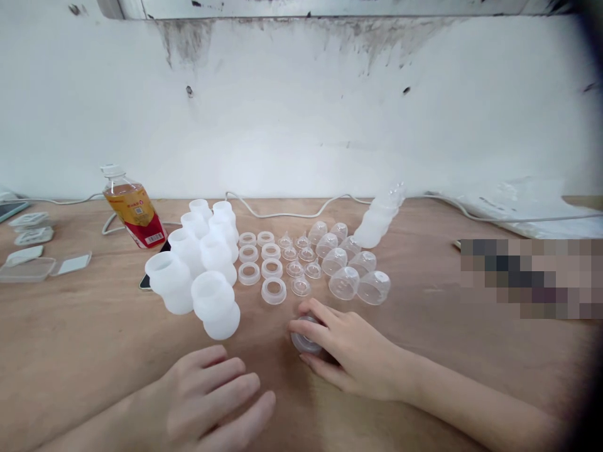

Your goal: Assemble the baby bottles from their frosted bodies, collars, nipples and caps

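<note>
My right hand (pixel 346 345) has its fingers around a small round translucent part (pixel 305 336) on the wooden table. Nothing is held by my left hand (pixel 210 398), which hovers at the lower left, fingers spread. Ahead of it stand two rows of frosted white bottles (pixel 214 298). To their right lie rows of translucent rings (pixel 274 290), then clear nipple-shaped pieces (pixel 300 286), then clear domed caps (pixel 343 282). Behind the caps, some assembled bottles (pixel 377 216) lean in a line.
A drink bottle (pixel 136 210) stands at the back left, with a dark phone (pixel 145 282) partly behind the white bottles. Flat plastic cases (pixel 28 267) lie far left. A white cable (pixel 282 215) runs along the wall; plastic bags (pixel 513 204) lie back right.
</note>
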`<move>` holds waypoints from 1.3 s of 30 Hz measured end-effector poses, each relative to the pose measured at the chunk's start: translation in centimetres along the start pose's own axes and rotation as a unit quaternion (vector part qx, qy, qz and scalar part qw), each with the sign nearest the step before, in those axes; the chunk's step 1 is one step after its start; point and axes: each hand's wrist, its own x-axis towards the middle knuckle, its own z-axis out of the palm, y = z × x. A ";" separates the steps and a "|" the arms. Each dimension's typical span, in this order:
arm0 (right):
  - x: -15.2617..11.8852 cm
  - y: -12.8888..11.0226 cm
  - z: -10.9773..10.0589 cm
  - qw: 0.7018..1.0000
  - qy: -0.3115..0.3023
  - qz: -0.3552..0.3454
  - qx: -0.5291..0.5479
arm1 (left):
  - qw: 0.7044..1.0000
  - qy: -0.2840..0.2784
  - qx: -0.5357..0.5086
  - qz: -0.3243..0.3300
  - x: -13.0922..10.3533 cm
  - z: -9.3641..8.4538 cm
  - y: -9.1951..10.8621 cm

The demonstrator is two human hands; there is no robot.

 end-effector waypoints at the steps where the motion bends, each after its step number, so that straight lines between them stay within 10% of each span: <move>1: 0.0 0.0 0.1 1.000 0.002 0.001 -0.001 | 0.998 -0.028 -0.018 0.061 0.4 0.0 0.0; 14: -0.1 -0.1 0.1 1.000 0.008 -0.001 -0.006 | 0.985 -0.092 0.022 -0.142 1.0 1.4 -2.3; 29: 0.1 -0.1 0.9 0.993 0.104 0.012 0.047 | 0.979 -0.095 0.009 -0.182 1.3 1.7 -2.7; 34: 0.4 -0.1 1.1 0.980 0.159 0.061 0.107 | 0.988 -0.106 -0.033 -0.108 3.7 2.5 -1.0; 39: 0.7 -0.2 0.7 0.983 0.156 0.055 0.080 | 0.954 -0.188 -0.144 -0.183 6.6 3.9 0.0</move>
